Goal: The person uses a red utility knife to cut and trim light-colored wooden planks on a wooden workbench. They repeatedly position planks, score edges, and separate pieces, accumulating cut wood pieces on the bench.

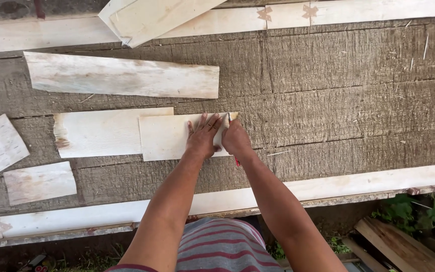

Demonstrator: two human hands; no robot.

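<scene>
While the left hand lay flat with fingers spread, pinning the pale shingle to the weathered board surface, the right hand gripped a red pencil at its edge, seemingly to mark it.

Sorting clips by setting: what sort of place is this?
Probably an outdoor carpentry spot: a rough grey weathered plank surface, pale cut wooden boards, green plants below.

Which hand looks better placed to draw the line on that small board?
The right hand, most likely: it grips a red pencil at the small board's right edge, while the left hand lies flat on the board, pinning it down.
</scene>
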